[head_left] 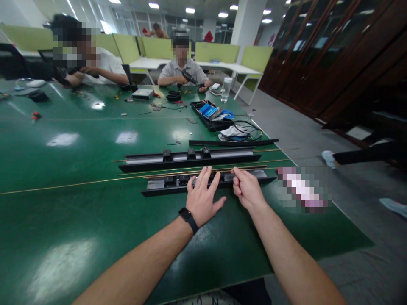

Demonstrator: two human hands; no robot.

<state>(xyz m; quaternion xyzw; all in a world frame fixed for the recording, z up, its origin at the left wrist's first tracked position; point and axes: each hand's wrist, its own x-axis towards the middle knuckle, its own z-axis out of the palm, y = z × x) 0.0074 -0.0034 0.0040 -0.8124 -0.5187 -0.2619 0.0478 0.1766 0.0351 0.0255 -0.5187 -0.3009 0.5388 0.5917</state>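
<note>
My left hand, with a dark watch on its wrist, lies with fingers spread over a black channel-shaped rail. Its fingertips reach up to several thin brass-coloured rods lying lengthwise along that rail. To its right, my right hand is closed, thumb and forefinger pinching at the end of a thin rod; the exact grip point is small. Small black blocks sit inside the near rail, partly hidden by my left hand. A second black rail with similar blocks lies parallel just beyond.
Farther back are a long black strip, white gloves, a black tray of blue items and a clear cup. A blurred pink item lies near the table's right edge. Two people work across the green table.
</note>
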